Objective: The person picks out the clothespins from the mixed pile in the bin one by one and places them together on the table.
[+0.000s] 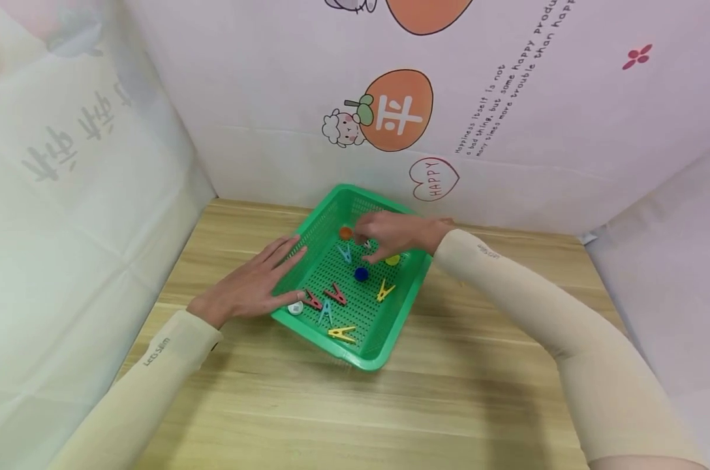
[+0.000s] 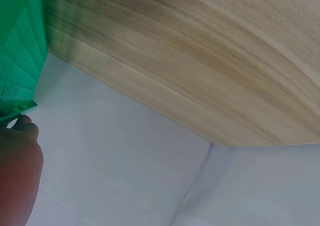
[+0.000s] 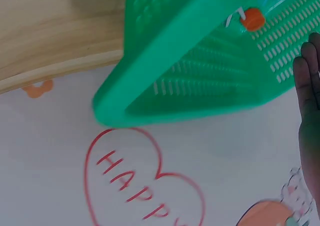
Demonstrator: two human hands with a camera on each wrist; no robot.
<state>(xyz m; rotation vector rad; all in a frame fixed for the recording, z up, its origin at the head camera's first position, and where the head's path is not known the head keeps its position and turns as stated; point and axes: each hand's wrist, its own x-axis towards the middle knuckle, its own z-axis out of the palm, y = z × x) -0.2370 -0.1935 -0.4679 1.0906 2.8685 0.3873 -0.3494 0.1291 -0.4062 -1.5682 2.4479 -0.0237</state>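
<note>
A green plastic basket (image 1: 374, 363) holds several small clothespins and round caps. My left hand (image 1: 255, 281) lies on its left rim with the fingers spread and straight. Over the far right part of the basket is my right hand (image 1: 390, 233), its fingers pointing down and its thumb apart; I see nothing held in it. Around it lie an orange cap (image 1: 346, 233), a blue clothespin (image 1: 346, 254), a yellow cap (image 1: 393, 260) and a dark blue cap (image 1: 361, 274). A white clothespin (image 1: 367, 245) is partly hidden by the right hand.
Nearer in the basket are a red clothespin (image 1: 335, 294), a yellow clothespin (image 1: 341, 333), a light blue clothespin (image 1: 325, 313) and a white cap (image 1: 295, 307). The wooden table (image 1: 331, 418) is bounded by a printed white cloth wall (image 1: 273, 98) behind and cloth at both sides.
</note>
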